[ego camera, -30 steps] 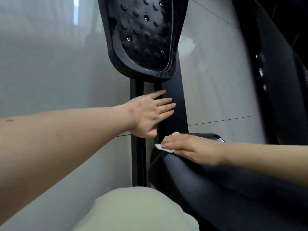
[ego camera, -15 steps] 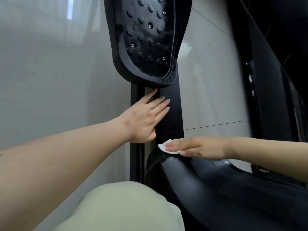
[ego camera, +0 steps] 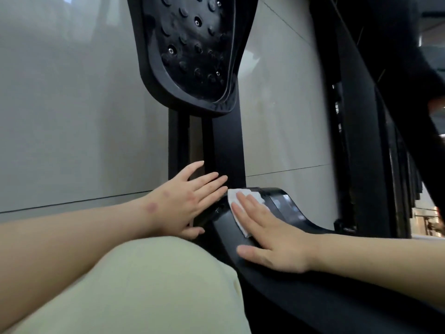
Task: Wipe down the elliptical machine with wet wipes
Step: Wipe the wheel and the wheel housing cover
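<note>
The black elliptical machine fills the middle and right. Its studded foot pedal hangs at the top, on a flat black bar that runs down to a curved black housing. My right hand lies flat with straight fingers on the housing and presses a white wet wipe against it. Most of the wipe is hidden under the fingers. My left hand rests flat, fingers straight, on the bar just left of the wipe.
Grey floor tiles spread to the left and behind the bar. A pale green clothed knee fills the bottom centre. More black frame parts of the machine rise on the right.
My right hand has turned from sideways to pointing up the housing, sliding the wipe with it. My left hand has slid down the bar, away from the pedal. The camera has come closer.
</note>
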